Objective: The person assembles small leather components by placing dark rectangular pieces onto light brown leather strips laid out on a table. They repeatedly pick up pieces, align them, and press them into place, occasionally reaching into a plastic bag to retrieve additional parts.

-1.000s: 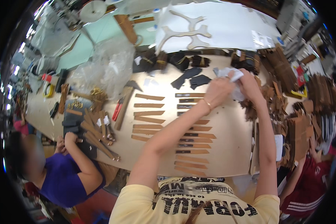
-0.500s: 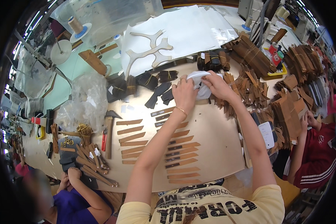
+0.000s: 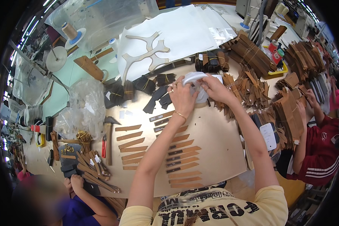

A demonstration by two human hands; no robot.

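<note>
Over the far middle of the table, a translucent white plastic bag (image 3: pixel 195 77) is between my two hands. My left hand (image 3: pixel 182 97) grips its left side, a ring on one finger and a bracelet at the wrist. On the right side, my right hand (image 3: pixel 216 90) pinches the bag's edge. What lies inside the bag cannot be made out. Below my hands, brown leather strips (image 3: pixel 184 153) lie in a column, several with dark pieces on them. More plain strips (image 3: pixel 130 136) form a second column to the left. Black leather pieces (image 3: pixel 156 98) lie left of my left hand.
A hammer (image 3: pixel 108 139) and a red-handled tool (image 3: pixel 103 147) lie left. Bundled brown leather pieces (image 3: pixel 252 84) crowd the right, by a yellow tray (image 3: pixel 280 73). White sheets (image 3: pixel 177 30) with a curved template (image 3: pixel 148 52) are at the back. Co-workers' hands (image 3: pixel 77 182) show left and right.
The bag's rim now shows as a rounded white fold between my hands. My left hand has shifted slightly left and down. The co-worker's hands at right have moved up among the leather bundles.
</note>
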